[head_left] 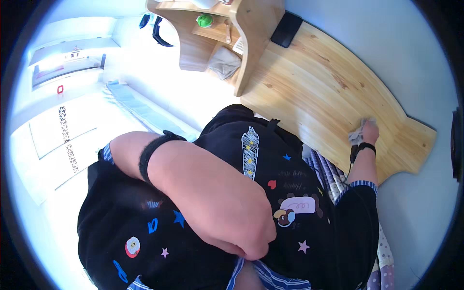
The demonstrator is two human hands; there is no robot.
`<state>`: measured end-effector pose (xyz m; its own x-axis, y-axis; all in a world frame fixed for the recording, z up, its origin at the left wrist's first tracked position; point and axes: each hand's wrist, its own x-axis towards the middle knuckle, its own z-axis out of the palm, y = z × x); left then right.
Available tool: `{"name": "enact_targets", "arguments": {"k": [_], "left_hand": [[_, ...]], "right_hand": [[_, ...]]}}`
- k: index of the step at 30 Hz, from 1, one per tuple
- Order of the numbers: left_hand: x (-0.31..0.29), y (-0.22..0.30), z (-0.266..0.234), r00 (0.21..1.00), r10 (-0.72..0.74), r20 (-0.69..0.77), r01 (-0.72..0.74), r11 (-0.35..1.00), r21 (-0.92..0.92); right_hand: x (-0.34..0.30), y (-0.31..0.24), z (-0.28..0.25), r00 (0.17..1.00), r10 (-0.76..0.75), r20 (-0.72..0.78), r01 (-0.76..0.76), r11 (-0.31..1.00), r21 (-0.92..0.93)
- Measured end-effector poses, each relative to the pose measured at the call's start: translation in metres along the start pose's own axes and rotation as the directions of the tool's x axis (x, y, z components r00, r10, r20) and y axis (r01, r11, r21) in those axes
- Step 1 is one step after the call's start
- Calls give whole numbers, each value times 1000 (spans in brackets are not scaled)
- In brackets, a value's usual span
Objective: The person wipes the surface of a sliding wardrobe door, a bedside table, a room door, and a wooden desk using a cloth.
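Note:
My right hand [370, 131] is closed around a crumpled grey cloth [356, 136]. It presses the cloth onto a pale, knotted wooden board [319, 77] near the board's right end. My left hand [249, 234] is curled into a fist and rests against the front of my black apron [208, 145], which carries coloured stars and cartoon prints. The fingers of that hand are tucked under, so I cannot see whether anything is in them. Black bands circle both arms.
A wooden shelf unit [241, 48] rises at the board's far left, with a green round item [205, 20] and a folded grey cloth [224, 63] inside. A black flat object [286, 30] lies on the board's far edge. Purple dotted fabric [328, 174] hangs below the board.

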<state>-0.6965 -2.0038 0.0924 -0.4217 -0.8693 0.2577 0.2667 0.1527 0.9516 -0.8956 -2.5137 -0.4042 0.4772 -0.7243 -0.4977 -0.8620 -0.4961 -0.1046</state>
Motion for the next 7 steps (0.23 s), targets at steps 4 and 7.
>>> {"name": "enact_targets", "arguments": {"k": [4,7], "left_hand": [[-13,-2,0,989,-50,-141,70,987,142],[-44,21,3,986,-52,-160,87,972,220]], "right_hand": [[-46,-133,38,988,67,-142,-62,997,37],[-114,-200,25,980,37,-197,-32,999,29]]}}
